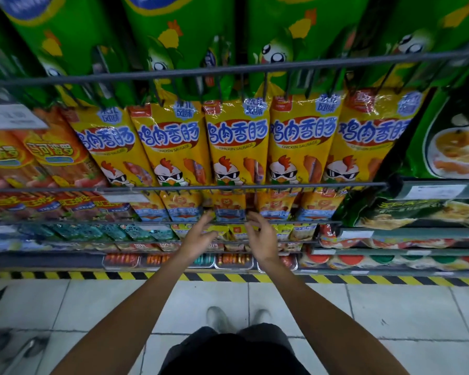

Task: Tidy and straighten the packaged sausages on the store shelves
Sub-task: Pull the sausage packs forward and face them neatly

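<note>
Both hands, the left hand (pixel 199 238) and the right hand (pixel 261 239), are being held out with fingers loose, and nothing is being gripped. They are being reached toward the small yellow sausage packs (pixel 229 208) hanging behind the wire rail (pixel 92 222). Packs could be knocked off their hooks if pushed too hard. The lower packs are being blurred, and their hooks are being hidden.

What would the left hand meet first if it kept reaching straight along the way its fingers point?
Probably the small yellow lion-print packs hanging under the chicken sausage row. The left hand is open, fingertips angled up toward their lower edge near the wire rail. Depth is unclear, so the rail could come first.
</note>
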